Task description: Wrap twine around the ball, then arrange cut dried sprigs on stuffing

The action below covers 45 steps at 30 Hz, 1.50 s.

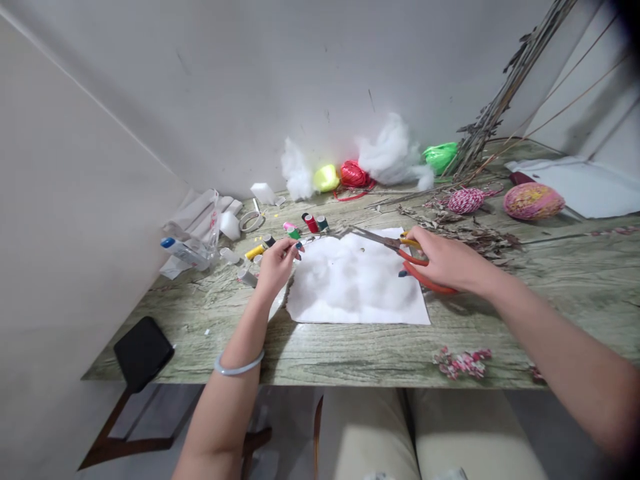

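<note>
My right hand [430, 257] grips a pair of scissors [395, 244] by its orange handles, with the blades pointing left. Between the fingertips of my left hand [278, 261] is the end of a thin, dry-looking twig [320, 236], which reaches right toward the blade tips. Whether the blades touch it is too small to tell. Beneath both lies a white sheet [360, 313] with a layer of white fluffy stuffing [350, 273] spread over it. Several thread spools, among them a red one [311, 223] and a yellow one [255, 252], lie around my left hand.
Along the wall sit cotton fluff [393, 153], yellow [327, 178], red [355, 174] and green [440, 158] bundles. Dried stems [500, 100] lean at right, near twine [466, 200] and a yarn ball [534, 201]. A glue bottle [185, 253] and black object [143, 352] are left.
</note>
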{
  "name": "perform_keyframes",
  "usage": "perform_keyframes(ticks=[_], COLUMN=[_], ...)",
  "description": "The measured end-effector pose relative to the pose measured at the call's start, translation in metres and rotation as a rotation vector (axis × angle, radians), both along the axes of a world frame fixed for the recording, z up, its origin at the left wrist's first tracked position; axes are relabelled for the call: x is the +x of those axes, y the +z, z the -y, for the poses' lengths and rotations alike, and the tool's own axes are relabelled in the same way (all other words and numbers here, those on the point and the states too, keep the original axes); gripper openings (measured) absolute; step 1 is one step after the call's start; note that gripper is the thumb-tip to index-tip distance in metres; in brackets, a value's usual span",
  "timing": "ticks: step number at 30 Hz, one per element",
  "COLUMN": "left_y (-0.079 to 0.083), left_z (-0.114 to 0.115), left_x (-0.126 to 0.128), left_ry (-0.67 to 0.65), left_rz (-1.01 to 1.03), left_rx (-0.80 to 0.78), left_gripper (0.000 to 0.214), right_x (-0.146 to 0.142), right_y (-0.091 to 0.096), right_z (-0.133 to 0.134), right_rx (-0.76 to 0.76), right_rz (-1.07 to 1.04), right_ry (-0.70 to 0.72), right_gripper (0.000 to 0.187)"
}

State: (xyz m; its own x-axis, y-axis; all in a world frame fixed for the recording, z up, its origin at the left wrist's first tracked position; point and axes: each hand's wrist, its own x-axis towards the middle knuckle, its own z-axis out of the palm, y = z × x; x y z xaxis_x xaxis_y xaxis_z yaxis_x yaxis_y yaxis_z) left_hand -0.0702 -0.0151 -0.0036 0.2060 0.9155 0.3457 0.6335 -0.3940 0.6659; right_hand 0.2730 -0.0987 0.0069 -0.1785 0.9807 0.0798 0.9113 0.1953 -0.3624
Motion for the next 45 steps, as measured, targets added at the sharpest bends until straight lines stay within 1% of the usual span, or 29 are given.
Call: perform_keyframes(ticks=[2, 4, 5, 7, 9, 10, 11, 12, 14, 16, 19, 24, 29, 35, 41, 45], left_y=[0.003, 0.007, 0.009, 0.015, 0.02, 0.022, 0.024, 0.025, 0.026, 0.026, 0.024, 0.024, 0.026, 0.025, 0.027, 0.027], left_z=[0.001, 0.003, 0.004, 0.007, 0.011, 0.012, 0.013, 0.014, 0.015, 0.015, 0.015, 0.017, 0.018, 0.018, 0.022, 0.022], left_x=[-0.001, -0.002, -0.002, -0.003, -0.003, -0.002, -0.002, -0.002, -0.001, -0.001, -0.001, 0.002, 0.004, 0.003, 0.008, 0.009], left_ry=[-0.02, -0.055, -0.073, -0.103, -0.115, -0.109, -0.103, -0.099, -0.108, -0.142, -0.209, -0.279, -0.259, -0.309, -0.319, -0.317], left_rz=[0.075, 0.127, 0.141, 0.158, 0.171, 0.183, 0.198, 0.212, 0.231, 0.228, 0.201, 0.179, 0.185, 0.153, 0.129, 0.103], left_rx=[-0.086, -0.192, -0.246, -0.334, -0.372, -0.371, -0.367, -0.363, -0.362, -0.368, -0.377, -0.397, -0.384, -0.406, -0.424, -0.43], left_gripper=[0.027, 0.028, 0.027, 0.025, 0.024, 0.025, 0.026, 0.027, 0.028, 0.029, 0.028, 0.025, 0.025, 0.022, 0.02, 0.021], right_x=[0.002, 0.007, 0.011, 0.02, 0.027, 0.03, 0.032, 0.033, 0.034, 0.032, 0.03, 0.027, 0.03, 0.031, 0.026, 0.023], right_y=[0.002, 0.006, 0.009, 0.013, 0.016, 0.016, 0.015, 0.014, 0.009, 0.003, -0.003, -0.003, -0.005, -0.003, 0.002, 0.004], right_z=[-0.002, -0.001, 0.0, 0.006, 0.013, 0.017, 0.02, 0.021, 0.022, 0.019, 0.016, 0.014, 0.013, 0.012, 0.011, 0.008], right_rx=[-0.095, -0.19, -0.257, -0.467, -0.709, -0.801, -0.862, -0.891, -0.901, -0.878, -0.839, -0.833, -0.841, -0.848, -0.842, -0.835], right_rz=[-0.097, -0.22, -0.299, -0.518, -0.75, -0.835, -0.891, -0.923, -0.958, -0.998, -1.034, -1.029, -1.037, -0.953, -0.93, -0.945], right_ry=[-0.003, 0.033, 0.069, 0.16, 0.231, 0.259, 0.28, 0.302, 0.368, 0.432, 0.478, 0.413, 0.433, 0.36, 0.418, 0.33], right_gripper=[0.041, 0.042, 0.043, 0.047, 0.056, 0.06, 0.064, 0.065, 0.063, 0.064, 0.068, 0.067, 0.068, 0.081, 0.076, 0.067])
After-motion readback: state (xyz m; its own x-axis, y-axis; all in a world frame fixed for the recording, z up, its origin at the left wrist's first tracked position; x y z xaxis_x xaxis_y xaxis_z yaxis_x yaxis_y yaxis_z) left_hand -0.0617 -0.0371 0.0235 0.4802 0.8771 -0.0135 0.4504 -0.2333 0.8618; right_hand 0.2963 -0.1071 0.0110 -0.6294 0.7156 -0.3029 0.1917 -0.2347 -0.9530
